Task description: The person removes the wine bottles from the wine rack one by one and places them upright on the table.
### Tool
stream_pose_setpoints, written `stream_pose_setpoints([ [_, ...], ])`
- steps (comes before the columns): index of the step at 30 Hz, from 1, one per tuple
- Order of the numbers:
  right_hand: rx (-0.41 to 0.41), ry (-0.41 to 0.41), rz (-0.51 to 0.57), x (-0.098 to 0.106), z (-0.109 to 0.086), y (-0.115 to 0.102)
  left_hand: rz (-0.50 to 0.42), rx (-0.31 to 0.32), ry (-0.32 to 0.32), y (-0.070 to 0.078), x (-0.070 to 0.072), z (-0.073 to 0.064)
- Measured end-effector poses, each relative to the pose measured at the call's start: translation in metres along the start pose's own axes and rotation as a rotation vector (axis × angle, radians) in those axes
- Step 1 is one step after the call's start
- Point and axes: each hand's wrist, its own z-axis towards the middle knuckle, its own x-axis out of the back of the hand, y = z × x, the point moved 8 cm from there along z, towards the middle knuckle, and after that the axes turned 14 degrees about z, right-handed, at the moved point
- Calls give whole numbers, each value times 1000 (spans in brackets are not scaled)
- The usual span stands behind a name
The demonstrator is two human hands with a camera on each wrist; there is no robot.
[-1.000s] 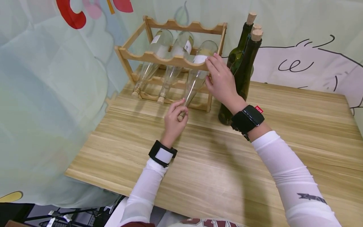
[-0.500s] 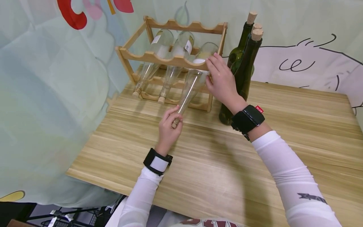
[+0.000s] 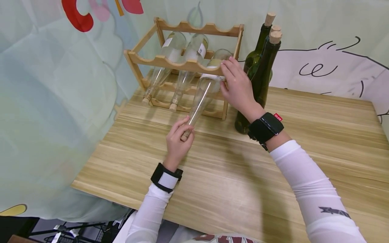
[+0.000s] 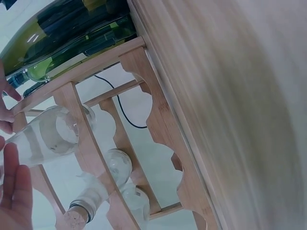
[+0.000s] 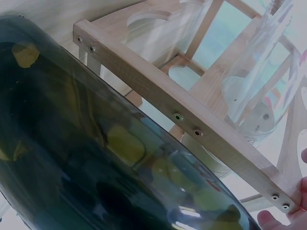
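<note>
In the head view my left hand (image 3: 179, 141) grips the corked neck of a clear glass bottle (image 3: 200, 98), which slants down toward me from the right slot of a wooden wine rack (image 3: 162, 61). The bottle's base is still inside the rack, below the top rails. My right hand (image 3: 240, 89) holds the front right top corner of the rack, its fingers over the rail. In the left wrist view that bottle (image 4: 45, 139) crosses the rack beside my left fingers (image 4: 21, 191). Two more clear corked bottles, a left one (image 3: 168, 50) and a middle one (image 3: 191, 54), lie in the other slots.
Green corked bottles (image 3: 262, 74) stand upright close to the rack's right side, beside my right hand; one (image 5: 96, 143) fills much of the right wrist view. The wooden table (image 3: 225, 182) extends to the front and right. A printed cloth (image 3: 76, 101) hangs behind and left.
My left hand has drawn the clear bottle's neck down and left, toward me, and its base has slid lower in the rack. My right hand stays on the corner.
</note>
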Motion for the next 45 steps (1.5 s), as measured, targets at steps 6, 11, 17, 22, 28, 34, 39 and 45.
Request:
stream_pose_setpoints([
  [6,7,7,0,0,0,0,32,-39,6,5,2,-1],
  [11,11,7,0,0,0,-1,33,-62,18,7,3,-2],
  [17,5,4,6,0,0,0,21,-67,37,9,7,-3],
  [22,2,-1,4,-1,0,0,16,-80,66,13,13,-5],
  [28,-6,-3,10,-1,0,1,3,-95,83,15,22,-9],
  [34,-21,-14,10,-1,0,3,-3,-104,87,18,28,-10],
  [39,-34,-33,5,-1,0,4,-16,-115,103,6,23,-20],
  [45,-28,-39,11,-1,0,3,-37,-123,144,-2,25,-27],
])
